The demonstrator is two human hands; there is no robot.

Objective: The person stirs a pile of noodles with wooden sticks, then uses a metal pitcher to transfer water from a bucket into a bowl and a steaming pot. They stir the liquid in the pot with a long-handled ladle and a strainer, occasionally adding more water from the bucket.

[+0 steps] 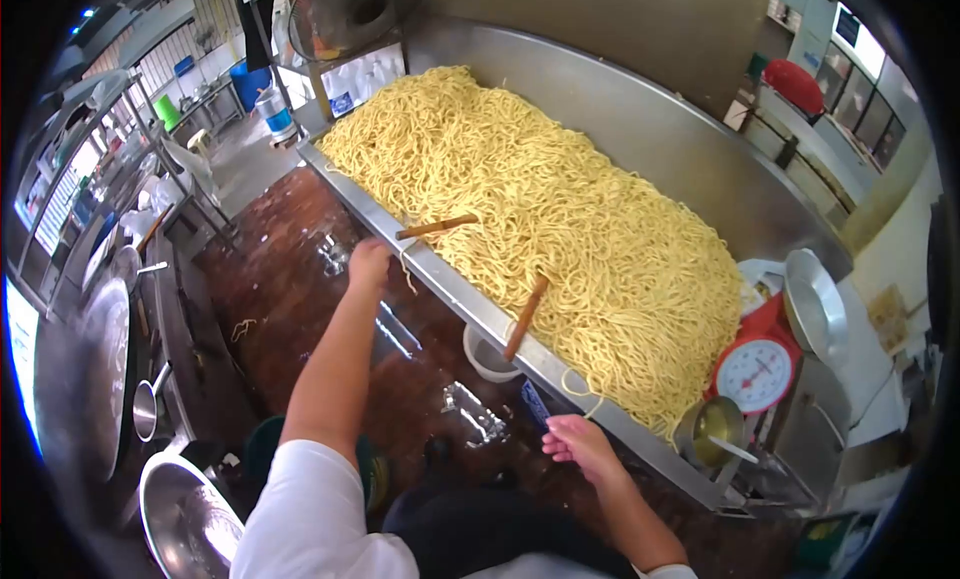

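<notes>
**Noodle tray, hands at its near rim**

Stainless steel fills the scene: a long steel tray (455, 284) runs diagonally from the far left corner toward the near right, its back wall rising behind a deep heap of yellow noodles (560, 229). Two wooden sticks lie on the heap's near side, one stick (437, 226) close to the rim at the left, the other stick (525, 317) leaning over the rim near the middle.

The left hand (368, 264) reaches up to the tray's near rim just below the first stick, fingers curled; whether they pinch the few strands hanging over the edge there I cannot tell. The right hand (578, 444) hovers beside the rim near the tray's near right corner, fingers loosely apart and holding nothing, close under a loop of noodle dangling off the edge.

By my judgement the work in hand is tending the heap along its near edge, and the next move calls for a grip on a stick or on the stray strands.

At the right end stand a red weighing scale (757, 371) and a small metal pot (712, 426) with a ladle, crowding that corner. A white bucket (484, 357) sits under the rim. Wet brown floor (300, 279) leaves open room on the left, bordered by steel bowls (185, 519).
</notes>
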